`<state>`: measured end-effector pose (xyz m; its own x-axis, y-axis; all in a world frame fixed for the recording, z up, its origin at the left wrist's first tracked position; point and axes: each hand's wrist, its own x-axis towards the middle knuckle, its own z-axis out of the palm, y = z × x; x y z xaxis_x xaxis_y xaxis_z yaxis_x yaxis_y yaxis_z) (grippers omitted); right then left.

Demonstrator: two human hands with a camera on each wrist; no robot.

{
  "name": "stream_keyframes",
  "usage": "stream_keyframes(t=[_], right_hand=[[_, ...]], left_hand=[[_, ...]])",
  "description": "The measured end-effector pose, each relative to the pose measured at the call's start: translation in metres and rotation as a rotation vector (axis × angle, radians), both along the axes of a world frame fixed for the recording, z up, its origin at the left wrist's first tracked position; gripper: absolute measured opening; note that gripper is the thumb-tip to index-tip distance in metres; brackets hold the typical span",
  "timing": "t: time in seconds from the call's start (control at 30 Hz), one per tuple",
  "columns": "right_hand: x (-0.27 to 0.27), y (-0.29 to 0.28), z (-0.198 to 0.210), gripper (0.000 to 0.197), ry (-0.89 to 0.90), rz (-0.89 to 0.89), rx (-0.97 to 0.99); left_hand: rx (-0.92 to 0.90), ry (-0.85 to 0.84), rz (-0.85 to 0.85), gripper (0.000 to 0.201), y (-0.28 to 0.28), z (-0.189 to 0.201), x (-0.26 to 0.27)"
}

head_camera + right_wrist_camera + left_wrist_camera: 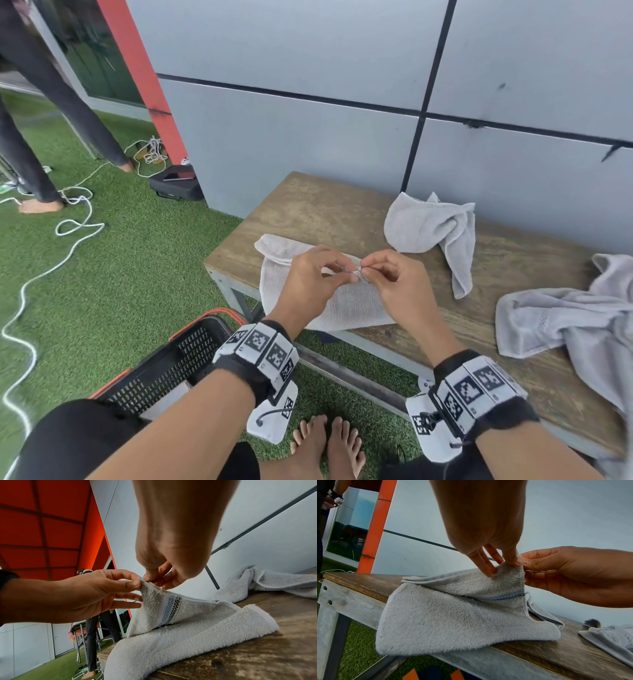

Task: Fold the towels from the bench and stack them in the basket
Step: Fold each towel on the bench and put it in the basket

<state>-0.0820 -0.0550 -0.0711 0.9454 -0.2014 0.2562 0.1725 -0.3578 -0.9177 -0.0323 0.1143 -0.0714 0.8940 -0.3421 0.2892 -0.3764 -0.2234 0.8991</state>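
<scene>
A pale grey towel (349, 305) with a blue and black stripe (169, 609) lies half folded at the left front of the wooden bench (329, 209), one side hanging over the edge (426, 626). My left hand (315, 277) and right hand (394, 281) meet above it and both pinch the same raised corner (513, 569) (145, 584). Two more crumpled grey towels lie on the bench, one at the back (431, 233) and one at the right (575, 322). The black basket (171, 363) with orange trim stands on the grass under my left forearm.
A grey panelled wall (308, 102) backs the bench. White cables (51, 260) snake over the green turf at the left. Another person's legs (41, 137) stand at the far left, near a black case (178, 186). My bare feet (329, 445) are below the bench's front rail.
</scene>
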Motion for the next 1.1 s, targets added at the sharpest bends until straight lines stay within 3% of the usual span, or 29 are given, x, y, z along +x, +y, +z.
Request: stream_keyframes(t=[0.2,0.43,0.93,1.1], right_hand=[[-0.001,-0.001,0.002,0.013,-0.005,0.003,0.005],[-0.003,-0.004,0.004,0.018,0.017,0.022,-0.063],[-0.004,-0.005,0.013,0.021,0.090,0.070,-0.119],[0.000,-0.005,0.017,0.015,0.029,0.048,-0.181]], left_hand=[[-0.016,-0.014,-0.007,0.013,-0.002,0.000,0.003],[-0.023,0.100,-0.043,0.009,-0.006,0.006,0.002],[0.103,0.025,-0.065,0.010,-0.003,0.008,0.011],[0.092,-0.009,-0.083,0.007,-0.004,0.007,0.009]])
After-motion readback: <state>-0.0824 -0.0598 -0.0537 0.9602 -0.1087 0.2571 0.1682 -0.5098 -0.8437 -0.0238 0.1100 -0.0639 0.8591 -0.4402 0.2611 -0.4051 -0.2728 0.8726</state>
